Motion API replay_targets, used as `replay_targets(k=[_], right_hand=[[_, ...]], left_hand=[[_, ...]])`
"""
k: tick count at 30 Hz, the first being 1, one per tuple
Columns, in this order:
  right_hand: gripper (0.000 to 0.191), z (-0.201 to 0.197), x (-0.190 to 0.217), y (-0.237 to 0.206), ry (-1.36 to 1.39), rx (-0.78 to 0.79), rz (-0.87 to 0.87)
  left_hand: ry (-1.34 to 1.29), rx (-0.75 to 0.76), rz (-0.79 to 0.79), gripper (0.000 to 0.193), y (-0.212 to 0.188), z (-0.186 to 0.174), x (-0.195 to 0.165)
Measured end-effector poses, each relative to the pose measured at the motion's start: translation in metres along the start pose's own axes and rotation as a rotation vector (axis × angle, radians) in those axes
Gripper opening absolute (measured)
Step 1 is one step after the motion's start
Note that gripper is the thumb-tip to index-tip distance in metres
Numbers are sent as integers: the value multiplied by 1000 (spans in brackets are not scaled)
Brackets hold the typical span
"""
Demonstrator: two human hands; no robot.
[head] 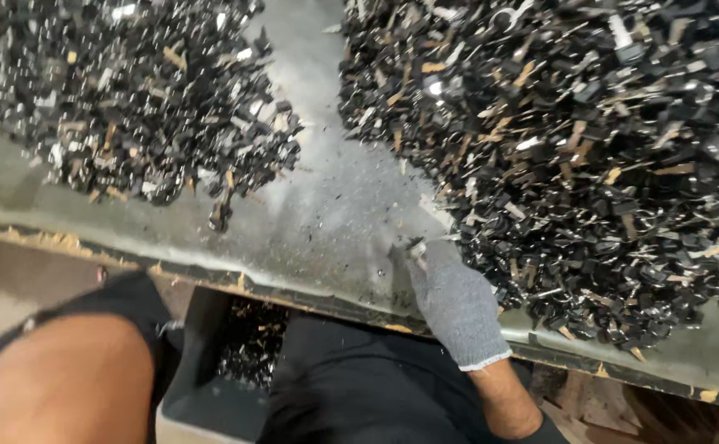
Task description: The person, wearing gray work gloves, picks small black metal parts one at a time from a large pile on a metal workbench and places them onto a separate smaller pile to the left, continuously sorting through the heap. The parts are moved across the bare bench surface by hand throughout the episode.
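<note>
The right hand (454, 300) wears a grey knit glove. Its bare forearm comes up from five o'clock. The fingers (415, 251) are bunched together and point to eleven o'clock. The left hand is out of sight.

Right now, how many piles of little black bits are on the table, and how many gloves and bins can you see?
Piles of black bits: 2, a left pile and a right pile
Grey gloves: 1, on the right hand
Bins: 1, a dark bin under the table edge
Total: 4
</note>
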State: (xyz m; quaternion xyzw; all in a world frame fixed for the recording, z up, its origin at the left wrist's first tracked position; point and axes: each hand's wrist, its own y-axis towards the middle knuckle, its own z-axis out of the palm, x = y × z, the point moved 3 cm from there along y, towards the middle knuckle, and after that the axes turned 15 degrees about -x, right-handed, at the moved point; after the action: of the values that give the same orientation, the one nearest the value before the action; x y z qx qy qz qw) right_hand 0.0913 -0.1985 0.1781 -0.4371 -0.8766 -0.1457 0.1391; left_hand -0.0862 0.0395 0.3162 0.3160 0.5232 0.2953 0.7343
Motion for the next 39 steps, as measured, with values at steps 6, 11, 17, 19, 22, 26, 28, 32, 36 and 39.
replay_targets(k=[6,11,17,19,22,26,28,32,36,39], right_hand=[[35,-5,-2,-8,-33,-7,14],[33,-6,-1,-10,-29,-1,16],[32,-6,-1,5,-35,17,21],[32,-2,-2,7,-27,37,43],[32,4,-5,2,-6,86,107],[33,4,-7,-4,-13,39,54],[33,2,-8,-5,8,21,42],[31,-3,-9,-4,-4,-16,-5],[32,-2,-13,-4,-27,48,48],[33,-1,-15,-6,-19,59,76]], left_hand=[[-20,-14,-7,24,13,-2,-4],[-28,-9,15,26,31,0,-5],[-28,-20,32,29,34,17,13],[-24,-21,42,30,33,21,22],[-18,-15,46,32,20,18,20],[-29,-32,64,34,-2,14,18],[-47,-40,88,35,-8,17,20],[-86,-58,156,37,-7,20,7],[-133,-105,303,39,-2,36,-16],[29,39,305,41,-28,87,9]])
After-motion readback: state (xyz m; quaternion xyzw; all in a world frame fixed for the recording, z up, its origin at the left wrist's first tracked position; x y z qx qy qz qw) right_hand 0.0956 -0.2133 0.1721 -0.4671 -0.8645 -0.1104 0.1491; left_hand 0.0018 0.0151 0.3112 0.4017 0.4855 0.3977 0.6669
